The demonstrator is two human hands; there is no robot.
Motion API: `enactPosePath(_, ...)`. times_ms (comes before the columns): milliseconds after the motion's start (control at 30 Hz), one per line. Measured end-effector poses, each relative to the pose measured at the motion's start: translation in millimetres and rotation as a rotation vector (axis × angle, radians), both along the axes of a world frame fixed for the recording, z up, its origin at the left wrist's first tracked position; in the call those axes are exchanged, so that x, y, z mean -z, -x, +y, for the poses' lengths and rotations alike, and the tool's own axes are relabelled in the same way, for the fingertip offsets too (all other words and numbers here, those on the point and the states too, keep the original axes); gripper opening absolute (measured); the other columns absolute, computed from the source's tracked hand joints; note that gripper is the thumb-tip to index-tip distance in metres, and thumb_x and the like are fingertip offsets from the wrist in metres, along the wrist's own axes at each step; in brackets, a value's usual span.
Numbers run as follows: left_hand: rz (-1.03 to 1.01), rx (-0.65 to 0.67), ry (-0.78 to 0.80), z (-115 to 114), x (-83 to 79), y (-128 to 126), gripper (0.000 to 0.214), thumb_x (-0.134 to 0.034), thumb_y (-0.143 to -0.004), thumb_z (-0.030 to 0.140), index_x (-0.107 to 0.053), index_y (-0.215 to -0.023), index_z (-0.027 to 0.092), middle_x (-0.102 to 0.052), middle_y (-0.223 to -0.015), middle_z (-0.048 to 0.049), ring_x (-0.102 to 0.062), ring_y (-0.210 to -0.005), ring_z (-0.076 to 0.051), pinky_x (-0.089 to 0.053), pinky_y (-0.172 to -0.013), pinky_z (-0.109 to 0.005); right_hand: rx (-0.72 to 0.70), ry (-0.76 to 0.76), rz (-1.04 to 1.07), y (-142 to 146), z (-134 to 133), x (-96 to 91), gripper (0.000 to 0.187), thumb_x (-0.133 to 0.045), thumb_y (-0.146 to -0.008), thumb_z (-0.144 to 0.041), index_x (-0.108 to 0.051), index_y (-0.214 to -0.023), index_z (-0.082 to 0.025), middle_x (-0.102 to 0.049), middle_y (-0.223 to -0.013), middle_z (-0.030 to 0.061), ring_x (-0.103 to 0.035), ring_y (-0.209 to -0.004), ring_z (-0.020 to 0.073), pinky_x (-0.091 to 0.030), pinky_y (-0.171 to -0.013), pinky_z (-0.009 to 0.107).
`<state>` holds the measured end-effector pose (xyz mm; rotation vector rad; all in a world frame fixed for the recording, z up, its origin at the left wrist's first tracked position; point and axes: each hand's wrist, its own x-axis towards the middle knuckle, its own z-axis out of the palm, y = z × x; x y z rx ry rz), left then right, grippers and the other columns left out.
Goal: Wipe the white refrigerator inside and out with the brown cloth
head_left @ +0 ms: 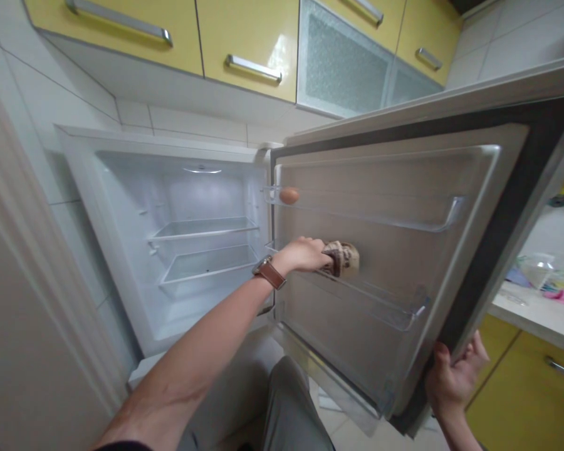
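Yellow cupboards [249, 34] above — white tiled wall [37, 119].

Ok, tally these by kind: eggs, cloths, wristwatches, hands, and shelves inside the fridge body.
Egg: 1
Cloth: 1
Wristwatch: 1
Left hand plus right hand: 2
Upper shelf plus lower shelf: 2
Total: 7

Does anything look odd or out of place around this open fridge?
A lone egg lies near the hinge end of the upper door rack, odd because no carton or holder shows around it. Below, the left hand holds a cloth at the lower door rack. I see no spill or breakage.
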<state>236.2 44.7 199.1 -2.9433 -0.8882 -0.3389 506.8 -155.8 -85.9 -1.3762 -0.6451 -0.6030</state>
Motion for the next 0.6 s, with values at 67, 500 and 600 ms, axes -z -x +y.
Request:
enactPosePath(67, 0.015, 0.172, 0.099, -30.9, -5.7, -15.5, 0.046, -0.052, -0.09, 0.053, -0.077, -0.107, 0.019, -0.077, -0.113, -0.0169, -0.073, -0.107, -0.031, -0.051, -0.08, -0.033, -0.016, -0.009, 0.005, 3.0, -0.2, -1.7, 0.094, -0.059, -0.083, -0.07, -0.035, -0.156, -0.016, -0.057, -0.132, 0.0183, -0.06, -0.119, 0.0368, -0.046, -0.102, 0.059)
enactPosePath(500, -0.007, 0.443, 0.168, -74.5, -1.6, -34.9, 0.041, -0.057, -0.087, 0.056, -0.081, -0.102, 0.027, -0.079, -0.11, -0.0121, -0.074, -0.101, -0.029, -0.051, -0.082, -0.033, 0.077, 0.061, -0.024, 3.4, 1.3, -14.1, 0.099, -0.049, -0.087, -0.078, -0.034, -0.157, -0.01, -0.055, -0.138, 0.0225, -0.056, -0.126, 0.0387, -0.043, -0.106, 0.057)
enactPosePath(600, -0.052, 0.386, 0.134, -67.0, 1.7, -32.2, 0.042, -0.059, -0.085, 0.058, -0.082, -0.096, 0.025, -0.079, -0.103, -0.0132, -0.074, -0.095, -0.029, -0.05, -0.074, -0.032, 0.071, 0.058, -0.038, 4.1, 1.7, -13.6, 0.097, -0.047, -0.088, -0.078, -0.034, -0.157, -0.011, -0.053, -0.14, 0.0222, -0.055, -0.129, 0.0382, -0.043, -0.106, 0.055)
